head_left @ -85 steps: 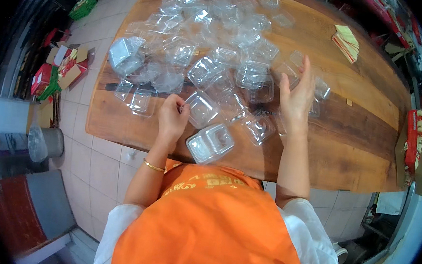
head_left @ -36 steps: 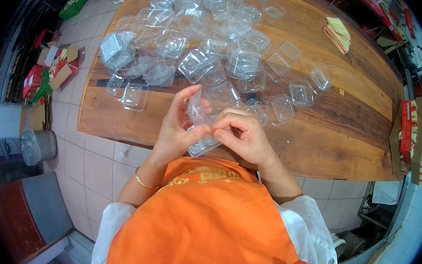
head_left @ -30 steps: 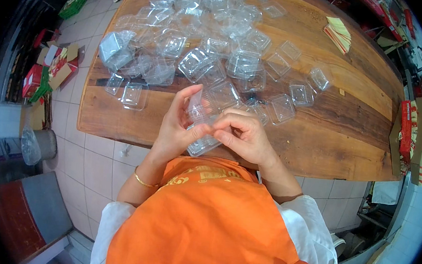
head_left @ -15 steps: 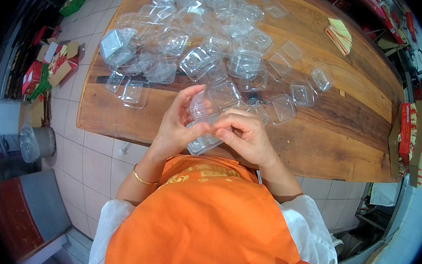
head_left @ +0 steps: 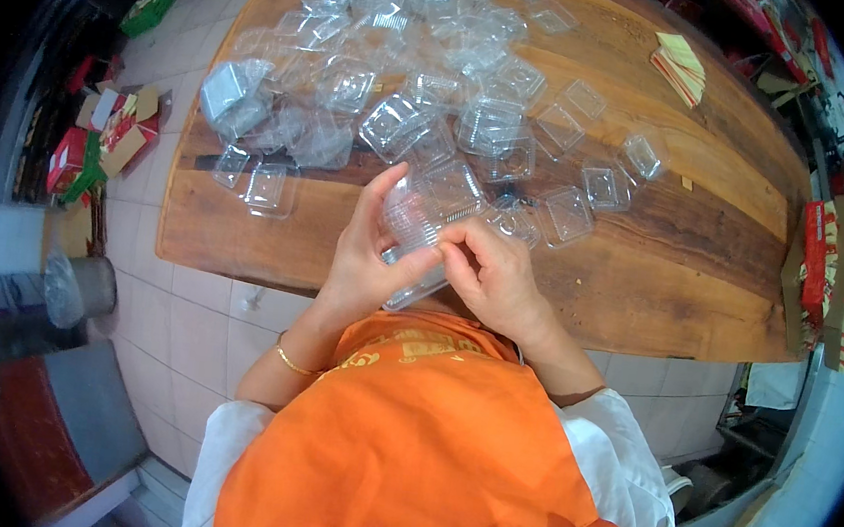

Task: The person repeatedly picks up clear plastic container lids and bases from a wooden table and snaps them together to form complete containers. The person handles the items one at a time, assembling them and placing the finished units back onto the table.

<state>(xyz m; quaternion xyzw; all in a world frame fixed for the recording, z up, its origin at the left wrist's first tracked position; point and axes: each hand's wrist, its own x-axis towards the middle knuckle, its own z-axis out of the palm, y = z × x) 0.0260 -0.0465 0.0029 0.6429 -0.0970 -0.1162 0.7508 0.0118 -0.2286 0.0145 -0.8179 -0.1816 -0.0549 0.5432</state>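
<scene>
A clear plastic clamshell box (head_left: 412, 213) is held over the near edge of the wooden table, in front of my orange apron. My left hand (head_left: 368, 249) wraps round its left side, fingers behind and thumb in front. At its right edge my right hand (head_left: 490, 271) pinches the rim with thumb and forefinger. One half of the clear plastic hangs below my thumbs toward the apron. Whether it is one box or a few nested ones I cannot tell. Just beyond my hands lie more clear boxes (head_left: 494, 129), some nested and some loose.
A heap of clear boxes (head_left: 383, 19) covers the far left of the wooden table (head_left: 682, 276). Folded yellowish paper (head_left: 678, 69) lies at the far right. An opened red carton (head_left: 815, 268) stands by the right edge. Cartons (head_left: 122, 137) and a green crate (head_left: 147, 9) are on the floor at left.
My right hand has shifted slightly right along the box's edge, and its fingers now pinch the rim more visibly. My left hand still holds the box.
</scene>
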